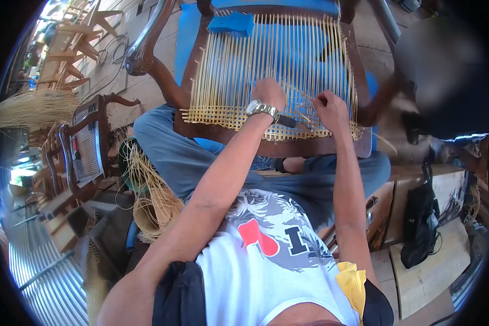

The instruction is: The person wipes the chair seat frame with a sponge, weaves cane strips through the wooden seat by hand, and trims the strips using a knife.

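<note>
A wooden chair seat frame [223, 133] lies before me, strung with pale cane strands [239, 65] that are woven crosswise along the near edge. My left hand [269, 93], with a metal watch [262, 110] at its wrist, is closed over the middle of the strands. What its fingers hold is hidden. To the right, my right hand [333, 113] pinches thumb and forefinger together, apparently on a thin cane strand that runs between the hands. A dark-handled tool [290, 122] rests on the weave below the left wrist. A blue block [231, 24] sits at the far left corner.
Curved chair arms [165, 81] rise on both sides of the seat. At left are a bundle of loose cane [141, 168], another chair [84, 141] and a heap of fibres [32, 106]. A person [451, 98] is close by at right, above a black bag [420, 223].
</note>
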Motion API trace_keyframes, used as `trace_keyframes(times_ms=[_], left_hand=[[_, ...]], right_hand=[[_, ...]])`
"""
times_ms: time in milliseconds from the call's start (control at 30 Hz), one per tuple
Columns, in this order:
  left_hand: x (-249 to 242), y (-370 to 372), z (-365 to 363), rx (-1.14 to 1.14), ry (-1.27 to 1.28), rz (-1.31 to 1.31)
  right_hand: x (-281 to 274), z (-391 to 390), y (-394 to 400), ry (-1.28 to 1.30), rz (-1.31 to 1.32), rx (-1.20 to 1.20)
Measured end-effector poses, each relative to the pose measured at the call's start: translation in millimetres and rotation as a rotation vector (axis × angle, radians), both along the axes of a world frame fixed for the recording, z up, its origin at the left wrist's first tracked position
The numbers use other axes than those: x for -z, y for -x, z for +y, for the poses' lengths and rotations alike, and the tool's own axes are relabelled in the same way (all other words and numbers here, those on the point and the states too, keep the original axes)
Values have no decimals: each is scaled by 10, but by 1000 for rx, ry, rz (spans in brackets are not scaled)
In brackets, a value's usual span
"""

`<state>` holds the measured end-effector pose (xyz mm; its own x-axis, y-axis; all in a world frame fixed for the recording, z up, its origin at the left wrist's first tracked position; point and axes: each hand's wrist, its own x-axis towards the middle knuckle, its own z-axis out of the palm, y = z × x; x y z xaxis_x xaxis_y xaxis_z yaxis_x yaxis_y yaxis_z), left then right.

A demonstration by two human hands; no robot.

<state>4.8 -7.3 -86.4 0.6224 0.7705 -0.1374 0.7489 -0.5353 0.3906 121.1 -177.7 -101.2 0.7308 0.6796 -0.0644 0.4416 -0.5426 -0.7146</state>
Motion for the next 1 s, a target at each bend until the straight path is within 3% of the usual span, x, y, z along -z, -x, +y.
trace_keyframes(times_ms=[267,433,633,767,1000], left_hand=[[-19,-38,-63,76,-36,58],[-107,-19,-20,-2,39,23],[-4,24,-35,-44,-36,-85],[-15,55,87,23,85,-34],[-239,53,-12,-34,14,-20]], right_hand=[[-27,-6,4,-5,33,38],[-57,-14,39,-24,46,60],[-55,151,165,31,-112,89],[-150,116,125,26,-13,61],[-41,92,93,3,31,89]])
